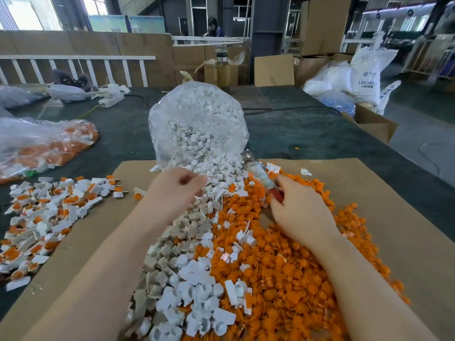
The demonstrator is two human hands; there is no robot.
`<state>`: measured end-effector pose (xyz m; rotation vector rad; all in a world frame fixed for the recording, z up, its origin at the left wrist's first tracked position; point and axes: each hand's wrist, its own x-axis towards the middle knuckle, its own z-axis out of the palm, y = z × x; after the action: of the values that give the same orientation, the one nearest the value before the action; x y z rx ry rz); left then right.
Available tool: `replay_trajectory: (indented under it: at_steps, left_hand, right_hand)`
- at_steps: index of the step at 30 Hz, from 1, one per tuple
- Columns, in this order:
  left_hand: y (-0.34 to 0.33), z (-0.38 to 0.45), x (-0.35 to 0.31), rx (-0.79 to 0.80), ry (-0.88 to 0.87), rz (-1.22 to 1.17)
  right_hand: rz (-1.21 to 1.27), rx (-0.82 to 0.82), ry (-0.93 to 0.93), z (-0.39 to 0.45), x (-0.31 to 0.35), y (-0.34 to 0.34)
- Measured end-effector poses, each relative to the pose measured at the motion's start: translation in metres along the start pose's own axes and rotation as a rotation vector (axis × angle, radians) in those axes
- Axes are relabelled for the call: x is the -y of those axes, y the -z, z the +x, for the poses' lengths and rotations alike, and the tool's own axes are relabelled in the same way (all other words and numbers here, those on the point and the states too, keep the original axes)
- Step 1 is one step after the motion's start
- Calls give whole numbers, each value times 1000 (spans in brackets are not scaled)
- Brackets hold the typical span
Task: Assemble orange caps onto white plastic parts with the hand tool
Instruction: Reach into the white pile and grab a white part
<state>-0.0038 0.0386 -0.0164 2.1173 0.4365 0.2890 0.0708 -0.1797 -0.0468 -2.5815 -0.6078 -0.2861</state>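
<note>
A heap of loose white plastic parts (187, 286) spills from a clear bag (197, 124) onto the cardboard sheet (384, 207). To their right lies a wide pile of orange caps (290, 271). My left hand (177, 190) hovers curled over the white parts near the bag's mouth; whether it holds a piece cannot be told. My right hand (300, 207) grips the hand tool (261, 174) by its red handle, the taped shaft pointing up and left over the caps. Finished white-and-orange pieces (49, 212) lie heaped at the left.
A second clear bag (41, 146) with orange and white pieces lies at the far left on the dark table cover. A glass bottle (221, 67), cardboard boxes (374, 121) and white sacks (366, 75) stand behind. A person sits far off in the background.
</note>
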Motion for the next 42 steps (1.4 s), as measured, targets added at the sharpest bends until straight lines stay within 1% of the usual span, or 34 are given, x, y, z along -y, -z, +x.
replay_trajectory:
  at_steps: [2,4,8,10,12,14,18,24,29,32,35,38,42]
  left_hand:
    - [5,6,10,3,-13,208]
    - [9,9,16,73,22,336]
    - [7,11,22,228,86,491]
    - [4,11,22,257,73,599]
    - [1,10,21,255,34,650]
    - [-1,9,20,244,8,632]
    - [-5,9,22,209,-9,530]
    - [-17,7,23,188,-79,374]
    - [-19,5,21,167,-100,295]
    - [-20,6,21,163,-114,269]
    - [-17,6,20,207,-122,254]
    - [-14,5,20,264,-117,282]
    - [-13,4,15,253,-71,341]
  right_hand:
    - [-24,22,-78,3,-5,-1]
    - [-85,38,-116,4,-9,-2]
    - [-110,126,-170,5,-8,-6]
    - [-92,171,-191,6,-6,-6]
    - [-51,227,-193,6,-5,-7]
    - [-24,247,-167,6,-3,-9]
    - [-94,194,-137,4,5,-14]
    - [-114,151,-95,1,6,-13]
    - [-90,180,-124,3,4,-13]
    - [-31,166,-144,4,3,-10]
    - [36,149,-142,5,2,-8]
    - [118,120,-135,3,4,-6]
    - [145,98,-109,2,5,-4]
